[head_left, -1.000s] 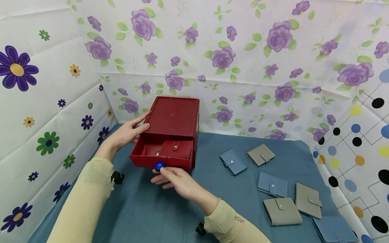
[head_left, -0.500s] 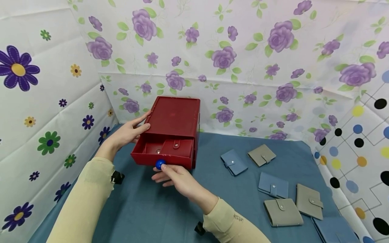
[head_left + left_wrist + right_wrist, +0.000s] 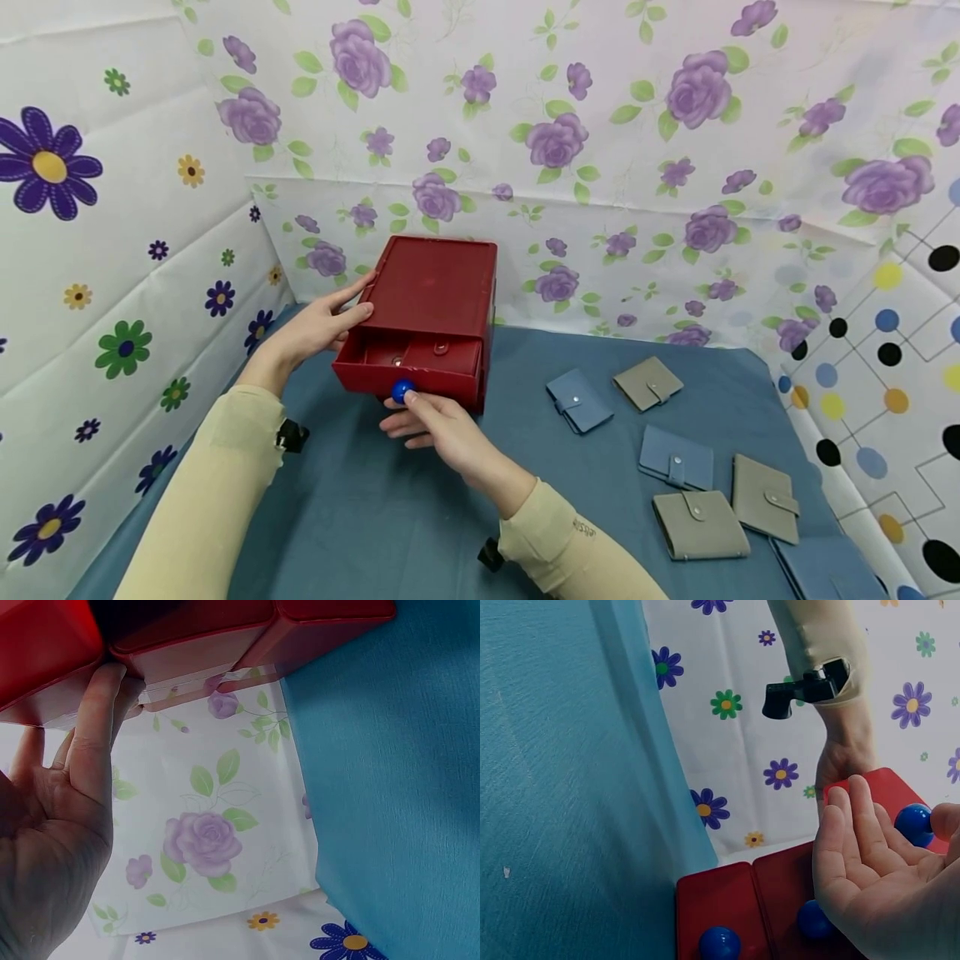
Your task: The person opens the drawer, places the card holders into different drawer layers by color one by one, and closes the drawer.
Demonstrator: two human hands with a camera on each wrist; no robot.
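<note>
A dark red drawer cabinet (image 3: 435, 283) stands near the back wall, its top drawer (image 3: 375, 377) partly pulled out. In that drawer lies a red snap-strap card holder (image 3: 457, 358), partly hidden under the cabinet top. My left hand (image 3: 318, 329) holds the cabinet's left side, thumb at the top's front corner; in the left wrist view its fingers reach along the red side wall (image 3: 202, 656). My right hand (image 3: 446, 425) pinches the drawer's round blue knob (image 3: 402, 391) between thumb and index finger, the other fingers extended. Two more blue knobs, a lower knob (image 3: 720, 943) and a middle knob (image 3: 815, 920), show on closed drawers.
On the blue cloth (image 3: 337, 517) at right lie several snap-strap card holders, including a blue one (image 3: 580, 401), a grey one (image 3: 647, 383) and a grey one (image 3: 701, 525) nearer the front. Patterned sheets (image 3: 465, 100) wall the back and sides.
The top drawer has slid further into the cabinet, with my right hand moving along with its knob. Less of the red card holder shows. My left hand stays on the cabinet's side.
</note>
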